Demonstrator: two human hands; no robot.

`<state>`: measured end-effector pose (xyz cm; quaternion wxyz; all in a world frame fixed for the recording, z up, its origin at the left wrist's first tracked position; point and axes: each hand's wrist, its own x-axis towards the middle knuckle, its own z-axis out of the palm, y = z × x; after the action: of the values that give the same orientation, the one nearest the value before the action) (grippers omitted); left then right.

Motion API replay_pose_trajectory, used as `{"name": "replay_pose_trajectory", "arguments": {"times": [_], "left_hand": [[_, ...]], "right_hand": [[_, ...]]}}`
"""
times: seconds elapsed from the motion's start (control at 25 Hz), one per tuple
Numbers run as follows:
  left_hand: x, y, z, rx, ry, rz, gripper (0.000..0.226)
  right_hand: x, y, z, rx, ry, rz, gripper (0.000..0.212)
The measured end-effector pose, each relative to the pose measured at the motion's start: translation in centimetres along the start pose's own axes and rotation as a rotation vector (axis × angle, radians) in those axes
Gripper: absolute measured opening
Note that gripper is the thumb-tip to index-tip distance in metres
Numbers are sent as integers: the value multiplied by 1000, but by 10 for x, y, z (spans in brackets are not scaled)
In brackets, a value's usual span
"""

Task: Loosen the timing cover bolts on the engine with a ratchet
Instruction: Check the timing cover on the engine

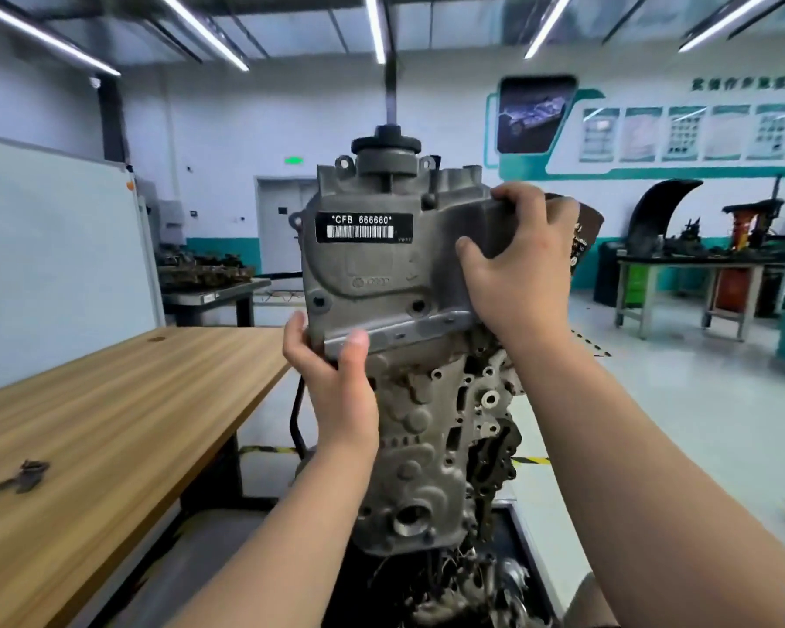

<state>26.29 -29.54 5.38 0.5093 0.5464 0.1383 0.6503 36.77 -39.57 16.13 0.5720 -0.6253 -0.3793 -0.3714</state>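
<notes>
- A person's 2 bare hands clasp the grey timing cover (372, 265) at the upper end of an engine (431, 437) that stands upright in a workshop bay.
- The left hand (336, 387) grips the cover's lower left corner. Its thumb is pressed on the front of the bottom flange and its fingers are curled behind the edge.
- The right hand (522, 265) wraps round the cover's right edge, thumb on the face and fingers over the top of the rim.
- The cover faces the camera and carries a black-and-white barcode label (363, 226). 2 bolt holes (319, 302) low on its face look dark and empty, though blur makes that uncertain.
- No ratchet is in either hand. A small dark object (26, 475) lies on the wooden table (109, 423) to the left, too blurred to identify.
- Judged from the grip, the loosening step appears over or paused, and the cover itself is being handled. Whether it is seated on the engine or lifted clear cannot be told.
- If it is free, the next move calls for drawing it straight off with both hands level, so the flange does not snag the casting below.
- If any bolt remains, 1 hand must let go and fetch the tool while the other steadies the cover.
</notes>
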Motion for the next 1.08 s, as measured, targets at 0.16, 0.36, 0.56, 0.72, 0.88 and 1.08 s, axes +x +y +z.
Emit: {"name": "replay_pose_trajectory", "arguments": {"times": [0.16,0.36,0.56,0.72,0.88,1.08], "left_hand": [[1,-47,24,-114,243,-302,50],[-14,-98,31,-101,292,-391,48],[-13,-122,40,-33,278,-378,33],[-5,-139,47,-44,302,-350,22],[-7,-155,44,-89,340,-328,24],[-20,-179,37,-111,362,-374,30]], "right_hand": [[-28,46,16,-35,-4,-8,51],[-47,91,27,-114,-96,74,49],[-63,121,26,-116,-104,164,46],[-65,132,33,-99,-91,163,46],[-71,135,38,-105,-70,116,47],[-95,146,36,-80,-20,86,46]]}}
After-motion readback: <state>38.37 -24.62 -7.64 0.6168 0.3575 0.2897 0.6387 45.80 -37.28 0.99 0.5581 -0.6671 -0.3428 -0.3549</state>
